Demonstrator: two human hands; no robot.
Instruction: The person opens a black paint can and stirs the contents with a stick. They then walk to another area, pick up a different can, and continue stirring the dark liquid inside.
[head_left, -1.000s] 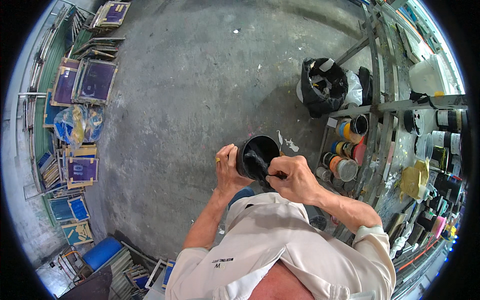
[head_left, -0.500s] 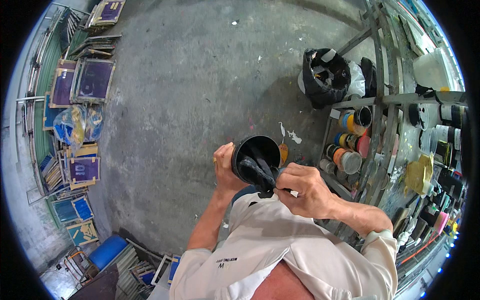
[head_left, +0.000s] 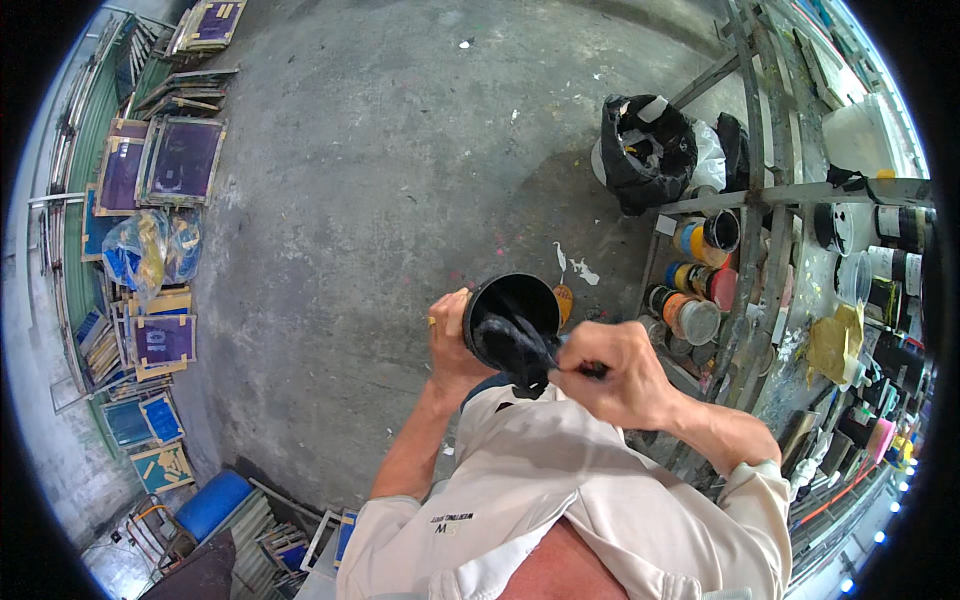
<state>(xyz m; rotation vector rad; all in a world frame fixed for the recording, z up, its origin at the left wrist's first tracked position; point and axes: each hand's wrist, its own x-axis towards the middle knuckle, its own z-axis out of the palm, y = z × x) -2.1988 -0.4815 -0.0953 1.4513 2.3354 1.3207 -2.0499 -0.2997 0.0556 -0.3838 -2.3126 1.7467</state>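
My left hand (head_left: 450, 338) is closed round the left side of a round black tub (head_left: 512, 290), held tilted in front of my body with its mouth showing. A black, glossy, lumpy piece (head_left: 512, 345) lies in the tub's mouth and hangs over the near rim; whether it is plastic film or an ink-coated tool I cannot make out. At the tub's right edge, my right hand (head_left: 615, 372) is closed in a pinch on the right end of that piece. The fingers partly hide the end they grip.
Beside me on the right stands a metal rack (head_left: 757, 240) with several ink tubs (head_left: 697, 320) on its lower level. A black-bagged waste bin (head_left: 645, 175) is beyond them. Screen-printing frames (head_left: 182, 165) lean along the left wall, near a blue drum (head_left: 217, 503).
My right hand has turned and shifted slightly, its fingers more curled, and the black piece has moved within the tub's mouth. The left hand holds the tub about where it was.
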